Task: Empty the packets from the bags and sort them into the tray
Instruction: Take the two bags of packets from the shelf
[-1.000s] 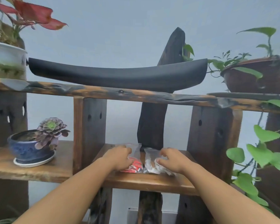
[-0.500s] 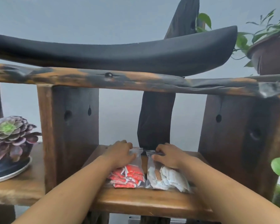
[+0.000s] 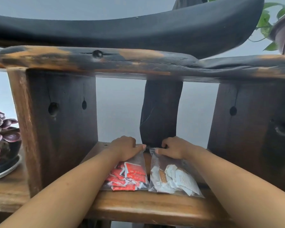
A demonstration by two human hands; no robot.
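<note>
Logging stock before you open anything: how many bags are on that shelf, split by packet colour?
Bag of red packets: 1, under the left hand
Bag of white packets: 1, under the right hand
Total: 2 bags, both lying on the wooden shelf

- Two bags lie side by side on the shelf [image 3: 138,206]: left bag [image 3: 127,176] at 6 o'clock, right bag [image 3: 174,178] just beside it, toward 3 o'clock.
- Left hand [image 3: 123,149] rests on the left bag's far end, right hand [image 3: 174,149] on the right bag's.
- A potted succulent [image 3: 2,134] sits at 9 o'clock.

Soft even daylight, edges bowed, slight blur.
</note>
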